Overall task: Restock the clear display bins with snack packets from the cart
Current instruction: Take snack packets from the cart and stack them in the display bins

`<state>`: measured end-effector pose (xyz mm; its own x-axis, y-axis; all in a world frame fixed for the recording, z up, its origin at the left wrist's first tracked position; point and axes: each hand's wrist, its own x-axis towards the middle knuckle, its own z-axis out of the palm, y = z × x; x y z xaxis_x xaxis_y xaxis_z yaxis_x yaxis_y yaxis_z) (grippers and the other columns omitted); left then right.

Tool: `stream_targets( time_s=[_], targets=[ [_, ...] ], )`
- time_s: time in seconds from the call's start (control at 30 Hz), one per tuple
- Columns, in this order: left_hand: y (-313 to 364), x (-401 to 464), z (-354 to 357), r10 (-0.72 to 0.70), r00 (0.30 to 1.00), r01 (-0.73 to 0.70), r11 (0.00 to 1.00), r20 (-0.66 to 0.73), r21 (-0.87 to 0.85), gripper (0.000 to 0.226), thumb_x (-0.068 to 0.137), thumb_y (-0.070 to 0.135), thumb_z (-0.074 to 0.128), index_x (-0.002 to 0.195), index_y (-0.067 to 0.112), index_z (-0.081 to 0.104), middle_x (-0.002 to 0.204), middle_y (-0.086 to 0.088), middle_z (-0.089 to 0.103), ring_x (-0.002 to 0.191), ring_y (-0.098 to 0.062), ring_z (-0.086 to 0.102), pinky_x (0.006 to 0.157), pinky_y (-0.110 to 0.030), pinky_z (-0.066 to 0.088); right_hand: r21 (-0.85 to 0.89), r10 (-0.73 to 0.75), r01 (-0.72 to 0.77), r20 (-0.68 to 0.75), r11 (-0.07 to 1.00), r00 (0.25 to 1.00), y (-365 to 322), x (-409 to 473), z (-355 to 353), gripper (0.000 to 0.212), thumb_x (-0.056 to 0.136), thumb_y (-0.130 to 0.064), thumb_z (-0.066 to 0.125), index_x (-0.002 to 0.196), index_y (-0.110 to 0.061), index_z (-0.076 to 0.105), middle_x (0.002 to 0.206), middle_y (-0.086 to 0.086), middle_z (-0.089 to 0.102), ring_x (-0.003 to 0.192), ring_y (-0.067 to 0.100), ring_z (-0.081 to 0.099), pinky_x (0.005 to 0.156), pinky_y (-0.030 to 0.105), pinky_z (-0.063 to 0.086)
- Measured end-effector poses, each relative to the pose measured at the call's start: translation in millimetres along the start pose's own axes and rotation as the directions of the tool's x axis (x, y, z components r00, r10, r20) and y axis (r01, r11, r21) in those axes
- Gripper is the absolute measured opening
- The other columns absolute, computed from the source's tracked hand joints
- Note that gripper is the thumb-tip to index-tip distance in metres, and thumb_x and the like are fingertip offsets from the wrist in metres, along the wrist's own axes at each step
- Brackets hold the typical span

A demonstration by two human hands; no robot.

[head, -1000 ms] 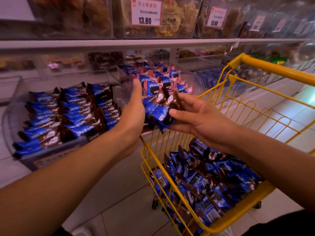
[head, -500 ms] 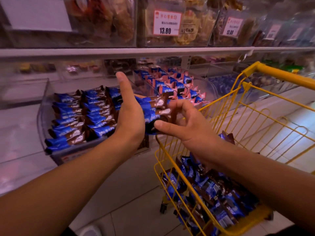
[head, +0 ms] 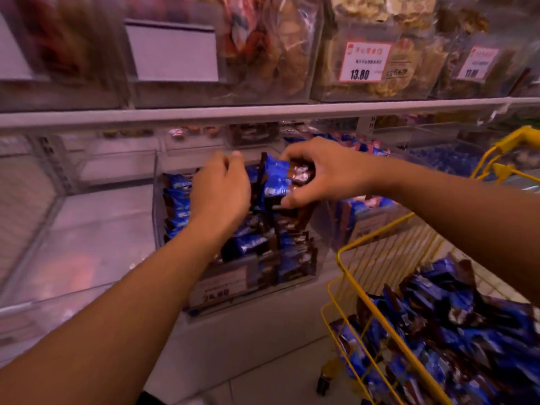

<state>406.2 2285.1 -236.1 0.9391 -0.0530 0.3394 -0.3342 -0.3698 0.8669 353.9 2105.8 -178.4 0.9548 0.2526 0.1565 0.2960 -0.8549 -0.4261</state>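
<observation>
Reaching into the clear bin point(head: 324, 229) on the lower shelf with both hands. Gripping a small stack of blue-and-brown packets point(head: 277, 182) in the right hand point(head: 324, 173), fingers curled over the top and thumb tucked underneath, probably so the stack keeps together as one block while going down onto the rows below. Holding them flat and just above the filled rows (tilting a little toward the left, though blur makes the angle hard to judge). Resting the left hand point(head: 222, 191) over the rows on the bin's left side, fingers bent loosely; cannot tell whether pinching a packet or only steadying the pile, since the back of the hand is hiding the fingertips. Likely keeping the neighbouring rows from sliding while the new packets are going in. Sitting close at the right, the yellow cart point(head: 377, 314), heaped with more of the same packets, near enough for short reaches. Looking well stocked already, with plenty still waiting in the cart.
</observation>
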Motion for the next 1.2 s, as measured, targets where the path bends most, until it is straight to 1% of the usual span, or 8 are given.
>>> stream_targets(
  time_s=[0.1,0.23,0.4,0.5,0.73,0.9,1.07,1.2],
  targets=[
    [-37,15,-14,0.202,0.966,-0.254,0.855,0.16,0.453,0.042,0.093,0.045,0.046,0.124,0.019,0.056,0.13,-0.013,0.058,0.119,-0.034,0.052,0.092,-0.039,0.043,-0.38,-0.015,0.018,0.012,0.925,1.0,12,43,-2,0.056,0.064,-0.047,0.086,0.105,-0.015,0.066,0.092,0.002,0.069,0.085,0.022,0.065,0.073,0.032,0.05],
    [-61,23,-5,-0.16,0.847,-0.267,0.697,0.507,0.666,0.068,0.096,0.061,0.028,0.155,0.028,0.017,0.165,-0.002,0.009,0.151,-0.032,0.004,0.12,-0.052,0.012,-0.691,0.132,0.039,0.192,0.722,0.972,19,102,19,0.075,0.06,-0.055,0.085,0.117,-0.012,0.063,0.112,0.012,0.068,0.097,0.032,0.064,0.078,0.031,0.051],
    [-59,25,-4,-0.22,0.819,-0.271,0.664,0.529,0.696,0.07,0.096,0.064,0.022,0.157,0.033,0.008,0.166,0.005,0.0,0.15,-0.033,-0.008,0.121,-0.054,0.002,-0.682,0.204,0.056,0.294,0.729,0.934,27,138,35,0.078,0.064,-0.048,0.088,0.126,-0.011,0.06,0.12,0.009,0.065,0.095,0.024,0.059,0.077,0.025,0.042],
    [-57,23,-4,-0.229,0.819,-0.272,0.653,0.527,0.707,0.069,0.096,0.063,0.02,0.157,0.033,0.007,0.166,0.005,-0.001,0.15,-0.033,-0.009,0.12,-0.053,0.001,-0.682,0.224,0.065,0.327,0.728,0.918,35,144,35,0.082,0.073,-0.049,0.082,0.138,-0.009,0.052,0.136,0.012,0.056,0.116,0.028,0.056,0.097,0.034,0.048],
    [-59,21,-4,-0.207,0.825,-0.284,0.654,0.527,0.701,0.069,0.095,0.065,0.02,0.156,0.034,0.009,0.165,0.005,0.002,0.151,-0.032,-0.006,0.12,-0.054,0.003,-0.856,0.449,0.067,0.334,0.513,0.828,47,135,61,0.101,0.089,-0.067,0.041,0.158,-0.015,-0.012,0.168,0.006,-0.004,0.154,0.022,-0.004,0.123,0.053,-0.001],
    [-55,19,-9,-0.174,0.84,-0.284,0.666,0.513,0.69,0.068,0.096,0.062,0.028,0.154,0.027,0.022,0.163,-0.002,0.018,0.149,-0.034,0.011,0.119,-0.054,0.014,-0.864,0.4,0.069,0.3,0.499,0.866,34,119,55,0.105,0.089,-0.072,0.044,0.157,-0.017,-0.015,0.167,0.004,-0.01,0.154,0.023,-0.01,0.121,0.056,-0.008],
    [-1,-9,-11,0.316,0.927,-0.374,0.763,0.202,0.527,0.035,0.091,0.048,0.053,0.1,0.016,0.065,0.102,-0.01,0.069,0.095,-0.032,0.062,0.08,-0.044,0.052,-0.804,-0.028,0.06,0.054,0.592,0.998,18,24,-1,0.084,0.083,-0.071,0.051,0.146,-0.016,0.04,0.15,0.013,0.043,0.136,0.032,0.044,0.109,0.049,0.04],
    [59,-67,27,0.636,0.693,-0.716,0.659,0.339,0.23,0.026,0.087,0.046,0.049,0.087,0.023,0.063,0.089,-0.001,0.069,0.085,-0.028,0.063,0.073,-0.042,0.05,-0.617,-0.118,0.009,-0.137,0.787,0.984,46,-113,-23,0.03,0.089,-0.052,0.051,0.094,-0.027,0.065,0.082,-0.006,0.066,0.072,0.019,0.063,0.061,0.029,0.045]
  ],
)
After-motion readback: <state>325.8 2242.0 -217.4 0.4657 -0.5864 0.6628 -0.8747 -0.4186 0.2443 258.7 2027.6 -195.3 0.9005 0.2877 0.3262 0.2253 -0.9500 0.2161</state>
